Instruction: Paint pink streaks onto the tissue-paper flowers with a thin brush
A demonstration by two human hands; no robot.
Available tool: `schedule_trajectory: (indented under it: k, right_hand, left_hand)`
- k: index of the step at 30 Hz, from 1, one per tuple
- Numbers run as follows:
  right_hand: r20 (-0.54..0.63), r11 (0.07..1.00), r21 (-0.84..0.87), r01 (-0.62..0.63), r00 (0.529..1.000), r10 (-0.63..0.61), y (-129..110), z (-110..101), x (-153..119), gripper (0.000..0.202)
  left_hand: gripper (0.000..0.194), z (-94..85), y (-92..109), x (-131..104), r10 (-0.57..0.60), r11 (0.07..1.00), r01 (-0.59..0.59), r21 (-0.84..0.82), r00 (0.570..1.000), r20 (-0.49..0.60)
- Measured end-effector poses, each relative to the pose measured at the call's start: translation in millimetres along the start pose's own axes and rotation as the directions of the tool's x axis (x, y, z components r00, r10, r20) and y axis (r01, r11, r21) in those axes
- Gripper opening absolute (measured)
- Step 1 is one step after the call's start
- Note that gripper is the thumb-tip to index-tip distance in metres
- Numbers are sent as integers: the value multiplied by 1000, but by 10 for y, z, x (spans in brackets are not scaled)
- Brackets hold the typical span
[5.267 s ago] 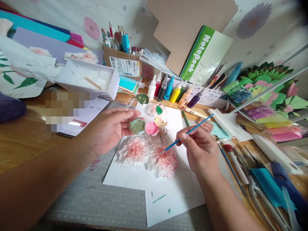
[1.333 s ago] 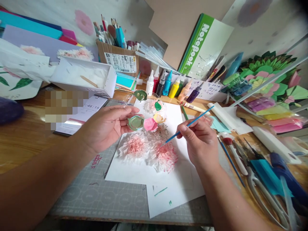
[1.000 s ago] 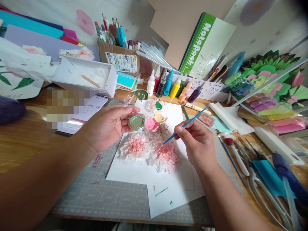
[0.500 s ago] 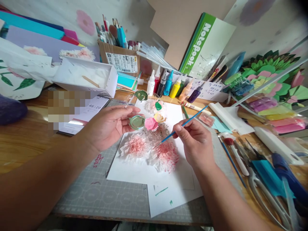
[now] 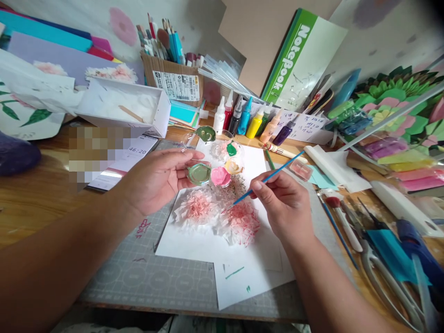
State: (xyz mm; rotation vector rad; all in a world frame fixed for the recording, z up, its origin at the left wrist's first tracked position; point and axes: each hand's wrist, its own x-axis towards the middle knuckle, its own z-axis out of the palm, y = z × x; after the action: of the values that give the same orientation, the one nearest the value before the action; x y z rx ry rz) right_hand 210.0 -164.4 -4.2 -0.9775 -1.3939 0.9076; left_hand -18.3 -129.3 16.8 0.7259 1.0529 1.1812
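Note:
My left hand (image 5: 169, 173) is closed on a clear paint palette (image 5: 212, 147), its thumb over the rim. The wells carry olive green, bright green, pink and yellowish paint. Pinched in my right hand (image 5: 282, 196) is a thin blue paintbrush (image 5: 268, 177), slanting down to the left. Its tip is at the upper left edge of a ruffled pink-and-white paper flower (image 5: 241, 224); whether it touches I cannot tell. A second such flower (image 5: 197, 208) lies to the left. Both rest on white paper (image 5: 187, 247), with part of a speckled flower under the palette.
Under the paper is a grey cutting mat (image 5: 132, 277). Paint bottles (image 5: 255, 125) stand in a row behind. To the right lie scissors (image 5: 385, 286), a red-tipped brush (image 5: 342, 217) and a blue glue gun (image 5: 412, 245). A phone (image 5: 128, 162) and a white box (image 5: 125, 106) are at left.
The whole view has shifted slightly. Both hands keep nearly the same pose, with the palette and the brush still held and the brush tip at the same flower.

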Motion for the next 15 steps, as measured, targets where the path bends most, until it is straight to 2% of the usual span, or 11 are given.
schedule_trajectory:
  k: [4, 10, 15]
  right_hand:
    - [-47, 1000, 6, 16, 999, -15, 2, -1, 3, 14]
    - [11, 1000, 5, -23, 1000, 23, -5, 28, -5, 15]
    - [-105, 994, 109, 29, 994, -18, 43, -41, 32, 13]
  left_hand:
    - [15, -1, -2, 3, -13, 1000, 13, 0, 1000, 6]
    - [15, 7, 0, 15, -25, 1000, 25, -8, 1000, -16]
    - [16, -9, -14, 33, -28, 1000, 28, -5, 1000, -6]
